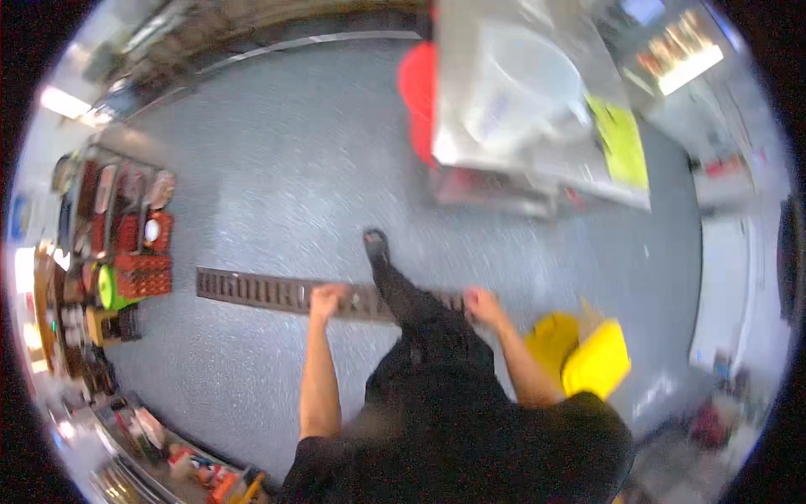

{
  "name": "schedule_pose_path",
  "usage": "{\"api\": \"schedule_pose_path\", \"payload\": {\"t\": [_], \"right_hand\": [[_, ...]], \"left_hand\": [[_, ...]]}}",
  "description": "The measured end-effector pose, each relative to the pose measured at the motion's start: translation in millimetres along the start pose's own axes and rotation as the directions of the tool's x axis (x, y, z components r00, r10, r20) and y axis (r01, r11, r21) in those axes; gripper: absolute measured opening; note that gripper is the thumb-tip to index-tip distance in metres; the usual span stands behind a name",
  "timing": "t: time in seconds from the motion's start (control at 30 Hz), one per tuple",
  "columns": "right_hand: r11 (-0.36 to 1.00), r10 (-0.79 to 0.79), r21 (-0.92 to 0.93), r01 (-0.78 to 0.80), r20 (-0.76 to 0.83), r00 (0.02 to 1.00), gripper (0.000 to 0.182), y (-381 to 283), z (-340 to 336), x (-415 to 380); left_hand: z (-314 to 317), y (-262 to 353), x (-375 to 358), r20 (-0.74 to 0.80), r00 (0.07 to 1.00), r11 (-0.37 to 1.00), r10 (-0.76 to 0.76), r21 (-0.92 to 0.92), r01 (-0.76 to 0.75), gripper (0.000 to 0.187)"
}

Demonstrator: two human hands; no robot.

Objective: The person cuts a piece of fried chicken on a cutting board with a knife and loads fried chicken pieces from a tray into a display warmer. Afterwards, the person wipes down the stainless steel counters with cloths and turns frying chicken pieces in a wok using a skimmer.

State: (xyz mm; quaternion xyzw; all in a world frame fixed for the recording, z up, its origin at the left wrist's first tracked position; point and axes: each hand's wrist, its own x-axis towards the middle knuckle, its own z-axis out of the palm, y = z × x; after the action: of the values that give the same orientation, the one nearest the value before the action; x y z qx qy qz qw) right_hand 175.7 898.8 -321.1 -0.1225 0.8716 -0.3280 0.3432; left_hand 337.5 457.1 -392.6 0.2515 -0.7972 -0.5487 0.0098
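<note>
My left hand (327, 298) hangs in front of my left hip, its fingers curled closed, with nothing seen in it. On the other side, my right hand (480, 304) is also curled closed in front of my body, somewhat blurred, and no object shows in it. Both hands are apart from everything around and appear above a long slotted floor drain grate (260, 291). Between them one leg in black trousers (403, 294) is stretched forward, with a dark shoe (375, 239) on the grey floor.
Ahead to the right stands a metal table (457, 143) with a whitish translucent container (529, 84) and a yellow-green sheet (623, 143). A red round bin (418, 101) is beside it. A yellow object (596, 361) stands right of me. Red crates (143, 275) and shelving line the left.
</note>
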Motion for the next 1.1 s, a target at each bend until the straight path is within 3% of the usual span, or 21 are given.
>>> {"api": "schedule_pose_path", "payload": {"t": [0.03, 0.07, 0.1, 0.13, 0.17, 0.2, 0.27, 0.33, 0.37, 0.4, 0.43, 0.47, 0.6, 0.77, 0.83, 0.9, 0.93, 0.97, 1.0, 1.07, 1.1], "right_hand": [[0.98, -0.196, -0.048, 0.193, -0.077, 0.978, 0.019, -21, 12, 22], [1.0, -0.014, 0.023, 0.012, 0.089, 0.996, 0.023, -66, 14, 50], [0.973, -0.231, 0.035, 0.228, 0.093, 0.969, 0.026, -89, 28, 90], [0.947, -0.289, 0.193, 0.257, 0.166, 0.943, 0.028, -135, 31, 126], [0.935, -0.337, -0.023, 0.353, 0.241, 0.91, 0.03, -188, 31, 161], [0.891, -0.413, -0.092, 0.444, 0.24, 0.879, 0.031, -250, 21, 192], [0.807, -0.528, -0.152, 0.571, 0.247, 0.812, 0.033, -353, 15, 263], [0.736, -0.604, -0.18, 0.653, 0.262, 0.753, 0.034, -444, 7, 339], [0.693, -0.635, -0.218, 0.687, 0.266, 0.725, 0.035, -490, 2, 371], [0.681, -0.66, -0.197, 0.705, 0.252, 0.708, 0.035, -531, 0, 402], [0.669, -0.685, -0.175, 0.722, 0.233, 0.691, 0.036, -562, -4, 426], [0.657, -0.708, -0.152, 0.739, 0.212, 0.673, 0.037, -597, -6, 454], [0.717, -0.647, -0.185, 0.672, 0.182, 0.74, 0.033, -686, 4, 536], [0.822, -0.529, -0.107, 0.559, 0.218, 0.82, 0.028, -721, 37, 627], [0.868, -0.493, -0.007, 0.496, 0.104, 0.864, 0.026, -754, 26, 678], [0.898, -0.414, 0.166, 0.406, 0.01, 0.91, 0.026, -771, 26, 702], [0.886, -0.38, 0.27, 0.377, -0.044, 0.924, 0.026, -790, 11, 718], [0.857, -0.345, 0.372, 0.356, -0.098, 0.933, 0.026, -809, -4, 738], [0.838, -0.325, 0.42, 0.348, -0.129, 0.937, 0.029, -824, -19, 760], [0.799, -0.276, 0.505, 0.327, -0.175, 0.945, 0.033, -856, -49, 805], [0.778, -0.255, 0.542, 0.316, -0.187, 0.949, 0.033, -876, -68, 828]], "left_hand": [[-25, 9, 15, -0.057, 0.992, 0.992, -0.108, 0.057, 0.111, 0.021], [-46, 25, 22, -0.109, 0.968, 0.967, -0.225, 0.094, 0.235, 0.02], [-71, 55, 30, -0.132, 0.946, 0.95, -0.298, 0.058, 0.307, 0.019], [-96, 79, 31, -0.136, 0.917, 0.924, -0.376, 0.023, 0.382, 0.019], [-113, 62, 33, -0.165, 0.906, 0.906, -0.389, 0.108, 0.409, 0.02], [-129, 38, 44, -0.195, 0.899, 0.883, -0.392, 0.194, 0.427, 0.022], [-151, 2, 42, -0.312, 0.914, 0.948, -0.259, 0.099, 0.303, 0.028], [-178, 25, 47, -0.226, 0.757, 0.754, -0.613, 0.117, 0.646, 0.034], [-171, -31, 47, -0.252, 0.665, 0.653, -0.703, 0.143, 0.744, 0.037], [-176, -33, 47, -0.222, 0.657, 0.666, -0.72, 0.041, 0.744, 0.036], [-163, -64, 34, -0.235, 0.675, 0.714, -0.699, -0.259, 0.65, 0.034], [-161, -97, 38, -0.069, 0.626, 0.598, -0.777, -0.392, 0.699, 0.033], [-193, -91, 109, -0.028, 0.604, 0.594, -0.796, -0.222, 0.773, 0.032], [-302, -116, 252, 0.012, 0.755, 0.755, -0.655, -0.012, 0.655, 0.032], [-371, -130, 332, -0.013, 0.865, 0.859, -0.502, 0.105, 0.501, 0.031], [-455, -145, 438, 0.062, 0.981, 0.848, -0.184, 0.514, 0.127, 0.031], [-496, -145, 510, 0.379, 0.811, 0.644, -0.445, 0.765, -0.004, 0.035], [-549, -137, 561, 0.486, 0.817, 0.634, -0.312, 0.747, -0.202, 0.036], [-587, -137, 606, 0.116, 0.957, 0.682, -0.267, 0.725, 0.102, 0.034], [-656, -86, 694, -0.215, 0.942, 0.831, -0.259, 0.447, 0.331, 0.03], [-693, -50, 739, -0.372, 0.896, 0.895, -0.244, 0.269, 0.356, 0.029]]}}
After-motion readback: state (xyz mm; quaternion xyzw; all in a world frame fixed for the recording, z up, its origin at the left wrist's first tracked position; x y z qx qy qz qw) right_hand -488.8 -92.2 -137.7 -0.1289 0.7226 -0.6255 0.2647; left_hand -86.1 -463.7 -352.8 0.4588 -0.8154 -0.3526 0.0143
